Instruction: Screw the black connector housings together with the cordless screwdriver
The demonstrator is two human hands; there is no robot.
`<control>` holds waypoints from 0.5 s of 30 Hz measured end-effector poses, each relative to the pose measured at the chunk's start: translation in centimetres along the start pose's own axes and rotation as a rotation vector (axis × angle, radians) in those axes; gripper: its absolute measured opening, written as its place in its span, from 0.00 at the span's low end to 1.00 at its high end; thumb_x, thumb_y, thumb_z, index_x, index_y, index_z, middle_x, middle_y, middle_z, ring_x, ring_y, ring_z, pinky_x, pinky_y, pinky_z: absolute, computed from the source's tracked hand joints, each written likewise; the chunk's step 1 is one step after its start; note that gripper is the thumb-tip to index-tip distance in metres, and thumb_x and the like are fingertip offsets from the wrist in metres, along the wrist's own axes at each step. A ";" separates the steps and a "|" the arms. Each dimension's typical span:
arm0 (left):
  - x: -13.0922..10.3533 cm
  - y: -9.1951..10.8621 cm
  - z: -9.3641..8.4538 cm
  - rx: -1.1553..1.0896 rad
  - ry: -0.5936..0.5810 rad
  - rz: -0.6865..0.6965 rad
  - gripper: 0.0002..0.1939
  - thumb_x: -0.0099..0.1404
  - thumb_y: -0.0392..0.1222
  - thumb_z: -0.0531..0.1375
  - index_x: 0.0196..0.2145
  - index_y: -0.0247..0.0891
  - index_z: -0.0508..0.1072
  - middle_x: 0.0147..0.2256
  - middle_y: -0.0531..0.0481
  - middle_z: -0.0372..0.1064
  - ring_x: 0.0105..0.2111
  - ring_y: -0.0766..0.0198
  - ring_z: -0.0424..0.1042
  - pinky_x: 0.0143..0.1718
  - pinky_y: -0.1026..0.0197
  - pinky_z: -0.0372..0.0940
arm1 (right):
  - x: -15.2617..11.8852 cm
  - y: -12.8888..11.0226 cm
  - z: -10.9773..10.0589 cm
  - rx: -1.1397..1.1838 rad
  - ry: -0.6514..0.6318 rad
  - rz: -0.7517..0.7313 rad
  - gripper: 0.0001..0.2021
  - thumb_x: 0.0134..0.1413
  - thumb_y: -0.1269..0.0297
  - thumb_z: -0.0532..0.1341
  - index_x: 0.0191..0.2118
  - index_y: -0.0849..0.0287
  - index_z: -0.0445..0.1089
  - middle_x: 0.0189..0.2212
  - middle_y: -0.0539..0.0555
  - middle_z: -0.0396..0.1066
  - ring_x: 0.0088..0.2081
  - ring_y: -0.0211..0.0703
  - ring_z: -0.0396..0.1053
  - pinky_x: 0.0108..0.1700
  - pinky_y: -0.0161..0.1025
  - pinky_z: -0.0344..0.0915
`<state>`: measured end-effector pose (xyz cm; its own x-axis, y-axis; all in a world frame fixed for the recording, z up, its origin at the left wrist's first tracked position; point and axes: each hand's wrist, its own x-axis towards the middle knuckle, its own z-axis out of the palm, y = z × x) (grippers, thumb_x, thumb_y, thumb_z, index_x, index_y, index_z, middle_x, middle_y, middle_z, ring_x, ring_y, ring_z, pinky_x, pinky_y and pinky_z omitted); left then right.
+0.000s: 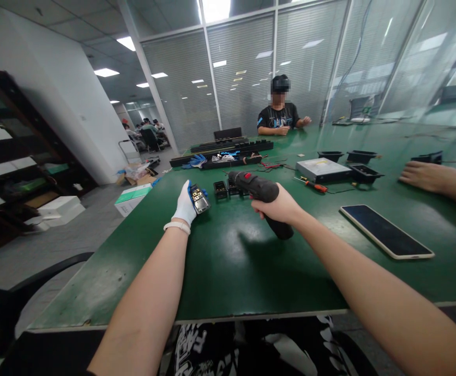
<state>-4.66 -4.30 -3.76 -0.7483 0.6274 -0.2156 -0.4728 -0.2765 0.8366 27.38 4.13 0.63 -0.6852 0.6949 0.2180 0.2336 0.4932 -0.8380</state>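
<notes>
Head view, right hand gripping drill, blurred lettering on black shirt

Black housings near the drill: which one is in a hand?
The housing held in the gloved left hand, left of the other housings, which sit on the green table with no hand on them.

Phone on table, right of drill.

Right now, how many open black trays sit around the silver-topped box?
3: a back-left tray behind the silver-topped box, a back-right tray beyond its right end, and a nearer tray beside that end. Others may be hidden behind the box.
</notes>
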 end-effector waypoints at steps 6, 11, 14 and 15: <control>-0.5 -1.5 0.9 -0.065 -0.075 -0.050 0.20 0.81 0.61 0.65 0.43 0.40 0.78 0.29 0.49 0.79 0.27 0.54 0.83 0.39 0.52 0.82 | -0.9 -1.0 -0.6 0.259 -0.208 0.057 0.09 0.46 0.74 0.66 0.36 0.58 0.77 0.22 0.49 0.77 0.20 0.41 0.74 0.25 0.35 0.68; -0.3 -2.3 0.9 -0.114 -0.114 -0.051 0.21 0.76 0.62 0.71 0.46 0.40 0.80 0.29 0.51 0.79 0.26 0.56 0.82 0.43 0.52 0.82 | -1.3 -1.3 0.1 0.175 -0.304 0.018 0.07 0.44 0.75 0.67 0.31 0.57 0.74 0.21 0.49 0.76 0.20 0.42 0.74 0.24 0.35 0.68; -0.1 -2.8 1.1 -0.109 -0.145 -0.048 0.24 0.74 0.65 0.72 0.50 0.40 0.82 0.30 0.51 0.81 0.29 0.53 0.84 0.47 0.51 0.83 | -1.2 -1.3 0.8 0.082 -0.327 -0.006 0.08 0.45 0.76 0.67 0.29 0.56 0.72 0.21 0.49 0.76 0.20 0.42 0.74 0.25 0.36 0.69; -0.1 -3.0 1.2 -0.109 -0.155 -0.055 0.24 0.75 0.65 0.71 0.51 0.40 0.82 0.30 0.50 0.81 0.31 0.51 0.85 0.49 0.49 0.83 | -1.2 -1.3 1.0 0.057 -0.327 -0.009 0.08 0.46 0.76 0.67 0.28 0.55 0.71 0.21 0.49 0.76 0.20 0.42 0.74 0.25 0.36 0.70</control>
<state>-2.65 -2.64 -5.63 -0.6430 0.7463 -0.1722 -0.5651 -0.3105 0.7643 27.19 2.11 0.96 -0.8744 0.4813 0.0613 0.1939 0.4625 -0.8652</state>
